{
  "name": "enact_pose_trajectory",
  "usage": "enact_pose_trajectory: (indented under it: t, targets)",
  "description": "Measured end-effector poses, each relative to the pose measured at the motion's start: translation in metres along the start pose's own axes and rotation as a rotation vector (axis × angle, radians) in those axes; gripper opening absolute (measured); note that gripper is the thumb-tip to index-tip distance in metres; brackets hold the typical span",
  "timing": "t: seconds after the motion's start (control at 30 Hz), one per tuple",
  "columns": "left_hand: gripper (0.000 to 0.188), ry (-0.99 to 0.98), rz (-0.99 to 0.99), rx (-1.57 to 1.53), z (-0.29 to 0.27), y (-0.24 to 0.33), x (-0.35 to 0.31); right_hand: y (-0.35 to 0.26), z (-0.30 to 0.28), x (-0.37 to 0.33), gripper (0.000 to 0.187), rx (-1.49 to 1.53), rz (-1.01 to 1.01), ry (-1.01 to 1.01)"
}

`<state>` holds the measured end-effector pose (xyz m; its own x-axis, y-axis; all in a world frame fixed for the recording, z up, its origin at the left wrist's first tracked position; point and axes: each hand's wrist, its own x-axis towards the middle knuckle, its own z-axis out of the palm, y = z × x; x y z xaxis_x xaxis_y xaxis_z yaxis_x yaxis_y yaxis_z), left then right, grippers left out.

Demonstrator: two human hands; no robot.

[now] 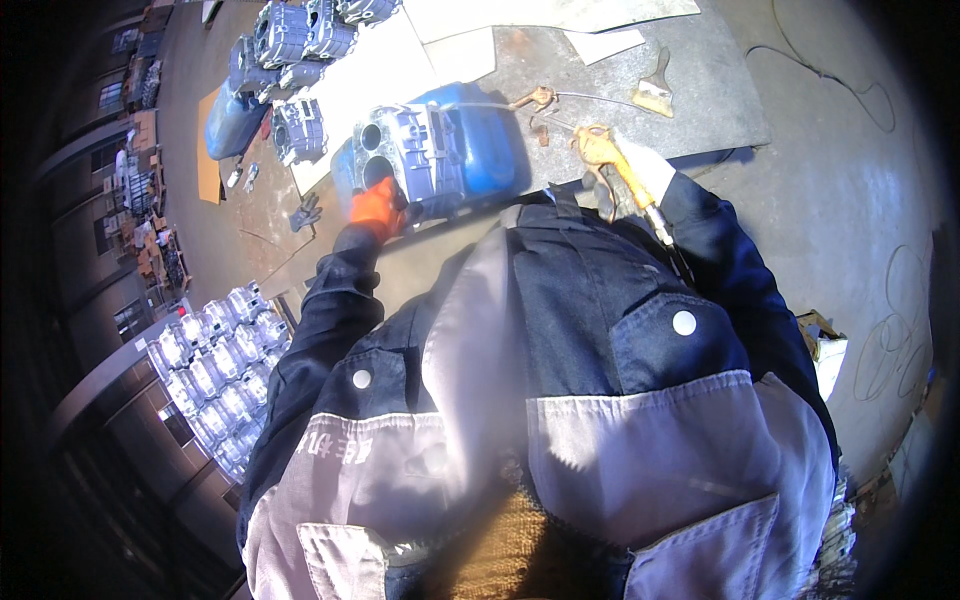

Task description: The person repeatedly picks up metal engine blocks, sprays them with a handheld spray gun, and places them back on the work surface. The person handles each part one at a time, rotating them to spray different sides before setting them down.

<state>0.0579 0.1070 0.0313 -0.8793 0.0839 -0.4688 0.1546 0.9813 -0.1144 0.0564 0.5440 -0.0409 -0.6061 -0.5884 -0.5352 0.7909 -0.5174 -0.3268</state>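
A silver metal housing [425, 150] with round openings rests on a blue plastic block or container [488, 150] at the table's near edge. My left hand [377, 208], in an orange glove, is closed on the housing's near left corner, beside a round opening. My right hand [648, 172], its back pale in the sunlight, is closed around the orange handle of an air blow gun [632, 180]. A metal fitting and a dark hose run from the handle toward my body. The gun's thin nozzle points left toward the housing; my fingers are partly hidden.
Several more housings [292, 40] stand at the far left near another blue container [235, 122]. A brush [655, 85] and a brown tool with thin rods [540, 97] lie on the grey table [715, 110]. Stacked castings [222, 375] stand left; a hose [850, 85] crosses the right floor.
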Motion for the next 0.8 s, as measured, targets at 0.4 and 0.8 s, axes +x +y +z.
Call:
enact_pose_trajectory:
  t: [0.4,0.8]
  targets:
    - [0.049,0.005,-0.077,-0.042,0.001,0.006,0.005,0.01,-0.042,0.007,0.042,0.295,0.177,-0.214]
    - [0.046,0.013,-0.064,-0.087,-0.009,0.014,-0.003,0.014,-0.027,0.006,0.043,0.412,0.254,-0.372]
